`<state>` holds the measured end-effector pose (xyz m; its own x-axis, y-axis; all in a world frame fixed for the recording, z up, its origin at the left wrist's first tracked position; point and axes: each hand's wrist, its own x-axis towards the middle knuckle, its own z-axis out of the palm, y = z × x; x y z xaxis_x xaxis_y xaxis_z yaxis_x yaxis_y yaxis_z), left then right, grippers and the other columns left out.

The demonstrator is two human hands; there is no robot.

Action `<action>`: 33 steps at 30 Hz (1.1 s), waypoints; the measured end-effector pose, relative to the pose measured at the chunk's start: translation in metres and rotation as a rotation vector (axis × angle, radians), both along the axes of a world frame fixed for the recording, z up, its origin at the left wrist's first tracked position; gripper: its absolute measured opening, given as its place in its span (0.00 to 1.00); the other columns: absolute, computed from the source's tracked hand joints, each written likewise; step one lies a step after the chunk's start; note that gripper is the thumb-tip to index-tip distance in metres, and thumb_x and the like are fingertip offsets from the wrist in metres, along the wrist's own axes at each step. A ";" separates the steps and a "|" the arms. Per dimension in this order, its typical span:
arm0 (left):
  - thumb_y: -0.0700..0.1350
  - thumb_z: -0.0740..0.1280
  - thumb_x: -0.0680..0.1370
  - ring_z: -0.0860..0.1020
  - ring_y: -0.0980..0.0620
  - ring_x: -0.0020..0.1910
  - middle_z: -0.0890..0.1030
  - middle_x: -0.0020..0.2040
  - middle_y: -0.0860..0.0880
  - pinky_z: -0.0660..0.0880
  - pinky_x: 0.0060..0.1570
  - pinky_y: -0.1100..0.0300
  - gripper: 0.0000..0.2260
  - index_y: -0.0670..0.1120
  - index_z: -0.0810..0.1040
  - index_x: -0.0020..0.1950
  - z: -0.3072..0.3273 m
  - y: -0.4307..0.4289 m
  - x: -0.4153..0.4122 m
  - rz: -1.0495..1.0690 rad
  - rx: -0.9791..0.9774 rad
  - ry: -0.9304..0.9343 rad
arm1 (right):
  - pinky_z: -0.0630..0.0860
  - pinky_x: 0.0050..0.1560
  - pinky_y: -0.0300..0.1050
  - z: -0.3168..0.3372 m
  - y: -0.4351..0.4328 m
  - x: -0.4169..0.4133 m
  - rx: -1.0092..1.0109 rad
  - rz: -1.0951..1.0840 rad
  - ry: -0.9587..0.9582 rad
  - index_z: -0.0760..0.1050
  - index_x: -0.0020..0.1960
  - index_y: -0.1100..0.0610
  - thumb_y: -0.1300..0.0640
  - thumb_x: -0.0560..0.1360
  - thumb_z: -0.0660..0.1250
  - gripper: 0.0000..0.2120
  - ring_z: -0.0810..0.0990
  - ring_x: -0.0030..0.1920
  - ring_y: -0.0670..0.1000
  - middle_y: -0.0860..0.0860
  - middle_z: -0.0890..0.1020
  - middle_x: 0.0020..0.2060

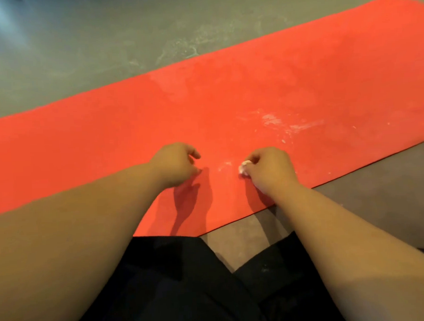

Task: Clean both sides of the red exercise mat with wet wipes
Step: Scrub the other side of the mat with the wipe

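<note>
one red mat (106, 141). two hands over it, my left hand (174, 163) and my right hand (270, 168). one small white wad of wipe (244, 167), pinched in the right. two white smears on the mat that i can count: one large smear (290, 124) and one small smear (224, 165). the loose specks are too small to count. two legs (175, 285) in black.

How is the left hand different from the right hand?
The right hand pinches a small white wipe; the left hand holds nothing. The right hand's fingers curl tightly, the left hand's loosely. Both are over the red mat.
</note>
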<state>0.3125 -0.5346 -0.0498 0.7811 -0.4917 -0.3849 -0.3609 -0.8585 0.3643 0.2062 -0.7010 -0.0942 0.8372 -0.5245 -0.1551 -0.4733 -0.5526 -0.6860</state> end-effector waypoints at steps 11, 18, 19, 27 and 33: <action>0.66 0.75 0.63 0.55 0.24 0.71 0.40 0.76 0.32 0.62 0.69 0.39 0.62 0.51 0.31 0.76 -0.044 0.002 0.017 -0.180 0.596 0.060 | 0.72 0.51 0.49 -0.031 0.007 0.028 -0.314 0.255 -0.082 0.80 0.52 0.59 0.61 0.75 0.63 0.09 0.76 0.53 0.59 0.56 0.81 0.49; 0.65 0.77 0.59 0.61 0.27 0.70 0.42 0.75 0.30 0.67 0.66 0.39 0.66 0.50 0.30 0.76 -0.043 -0.004 0.024 -0.189 0.621 0.060 | 0.72 0.53 0.49 -0.034 0.025 0.024 -0.370 0.376 -0.091 0.82 0.51 0.59 0.60 0.76 0.64 0.09 0.76 0.50 0.60 0.57 0.78 0.46; 0.65 0.77 0.59 0.61 0.27 0.70 0.42 0.75 0.30 0.67 0.65 0.39 0.66 0.49 0.30 0.76 -0.043 -0.005 0.024 -0.189 0.623 0.063 | 0.72 0.51 0.49 -0.033 0.022 0.021 -0.388 0.472 -0.096 0.82 0.50 0.59 0.60 0.75 0.65 0.09 0.77 0.49 0.60 0.56 0.78 0.45; 0.64 0.77 0.61 0.56 0.24 0.71 0.41 0.75 0.31 0.65 0.66 0.36 0.65 0.50 0.30 0.76 -0.041 -0.007 0.022 -0.179 0.627 0.093 | 0.73 0.50 0.52 -0.028 -0.002 0.050 -0.475 0.420 0.007 0.83 0.47 0.62 0.61 0.76 0.64 0.09 0.77 0.49 0.61 0.59 0.78 0.46; 0.63 0.77 0.62 0.54 0.24 0.71 0.39 0.75 0.31 0.64 0.67 0.36 0.64 0.49 0.27 0.74 -0.034 -0.018 0.021 -0.157 0.674 0.113 | 0.74 0.48 0.51 -0.022 0.000 0.034 -0.468 0.544 -0.017 0.83 0.45 0.60 0.65 0.73 0.64 0.09 0.78 0.49 0.60 0.55 0.80 0.45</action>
<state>0.3330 -0.5526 -0.0843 0.6573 -0.2210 -0.7205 -0.4905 -0.8513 -0.1863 0.2404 -0.7012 -0.1165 0.9992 -0.0401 -0.0011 -0.0383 -0.9453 -0.3240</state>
